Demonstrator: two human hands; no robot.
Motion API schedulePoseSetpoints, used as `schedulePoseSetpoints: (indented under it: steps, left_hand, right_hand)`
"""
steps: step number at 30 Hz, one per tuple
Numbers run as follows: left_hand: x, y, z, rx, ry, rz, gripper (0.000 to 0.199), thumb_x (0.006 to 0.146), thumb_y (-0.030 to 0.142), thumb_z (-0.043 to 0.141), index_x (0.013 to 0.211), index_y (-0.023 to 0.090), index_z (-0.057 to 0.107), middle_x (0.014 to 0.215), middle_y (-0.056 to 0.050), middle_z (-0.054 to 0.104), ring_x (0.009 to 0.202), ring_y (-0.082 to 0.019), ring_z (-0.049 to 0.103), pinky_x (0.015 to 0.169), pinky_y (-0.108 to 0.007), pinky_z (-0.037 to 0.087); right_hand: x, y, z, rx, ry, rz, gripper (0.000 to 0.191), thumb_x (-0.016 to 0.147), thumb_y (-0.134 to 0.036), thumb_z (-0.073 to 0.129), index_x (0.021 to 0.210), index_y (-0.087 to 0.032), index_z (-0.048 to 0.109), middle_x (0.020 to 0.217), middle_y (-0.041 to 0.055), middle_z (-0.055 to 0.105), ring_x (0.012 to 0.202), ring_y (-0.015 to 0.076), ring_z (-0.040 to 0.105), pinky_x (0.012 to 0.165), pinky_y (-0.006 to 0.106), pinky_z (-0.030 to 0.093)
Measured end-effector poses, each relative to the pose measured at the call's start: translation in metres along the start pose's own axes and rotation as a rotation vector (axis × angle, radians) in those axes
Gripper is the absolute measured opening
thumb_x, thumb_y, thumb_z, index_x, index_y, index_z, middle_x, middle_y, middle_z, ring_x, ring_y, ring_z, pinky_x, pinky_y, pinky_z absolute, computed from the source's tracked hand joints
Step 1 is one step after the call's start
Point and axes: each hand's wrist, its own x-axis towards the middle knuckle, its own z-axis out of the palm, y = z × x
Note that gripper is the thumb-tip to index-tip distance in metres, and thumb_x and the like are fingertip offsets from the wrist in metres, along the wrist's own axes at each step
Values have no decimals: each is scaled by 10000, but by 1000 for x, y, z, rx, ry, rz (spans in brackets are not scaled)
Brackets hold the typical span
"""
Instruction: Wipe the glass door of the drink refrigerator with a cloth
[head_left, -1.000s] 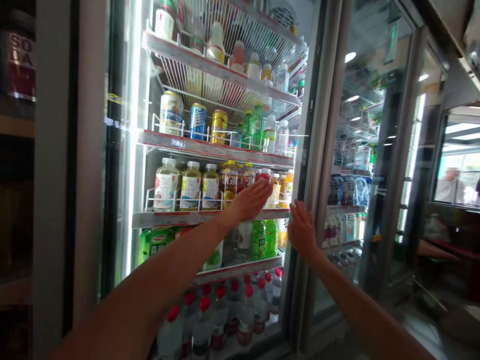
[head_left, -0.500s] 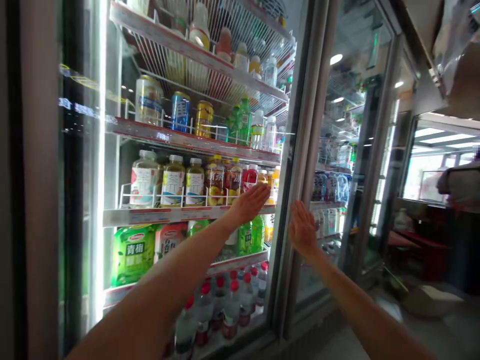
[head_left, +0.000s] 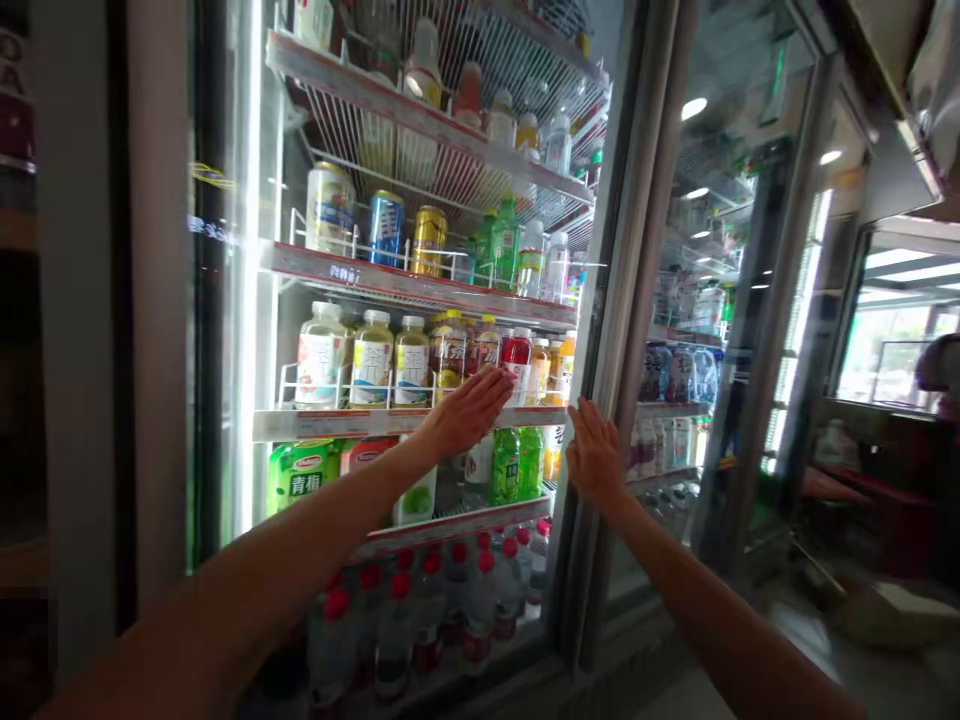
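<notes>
My left hand [head_left: 469,408] is flat, its fingers stretched out together toward a bottle of red drink [head_left: 517,352]. It is in front of the middle shelf of a tall drinks fridge; I cannot tell whether it touches the glass. My right hand [head_left: 596,455] is also flat with fingers extended, by the metal door frame [head_left: 611,330]; contact is unclear. Neither hand holds anything. Near my left hand stand tea bottles [head_left: 412,365] with white labels, and below it green bottles [head_left: 517,465]. My left forearm hides part of the lower shelves.
Upper shelves hold a blue can [head_left: 385,228], a gold can [head_left: 429,240] and more bottles. Red-capped bottles [head_left: 429,605] fill the bottom. Another glass door [head_left: 686,300] stands to the right. A pale box-like object [head_left: 892,610] lies on the floor at far right.
The view has turned left, so the fridge sits further right in it. Against the shelves, my left hand has moved left, away from the door frame. My right hand has shifted slightly left.
</notes>
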Motion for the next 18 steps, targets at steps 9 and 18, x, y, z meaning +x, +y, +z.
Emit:
schedulePoseSetpoints:
  steps: [9, 18]
  left_hand:
    - [-45, -15, -28, 43, -76, 80, 537, 872, 180, 396, 1396, 98, 313, 1461, -102, 362, 1389, -227, 241, 1144, -400, 242]
    - [-95, -25, -51, 86, -141, 185, 524, 863, 194, 399, 1379, 113, 358, 1457, -65, 379, 1387, -226, 247, 1150, -369, 253]
  right_hand:
    - [2, -28, 5, 76, -20, -65, 615, 811, -98, 360, 1419, -182, 314, 1445, 111, 400, 1362, 240, 316, 1083, 492, 279]
    - [14, -69, 8, 154, 37, -123, 600, 805, -89, 371, 1397, -184, 340, 1439, 98, 409, 1374, 226, 296, 1101, 464, 262]
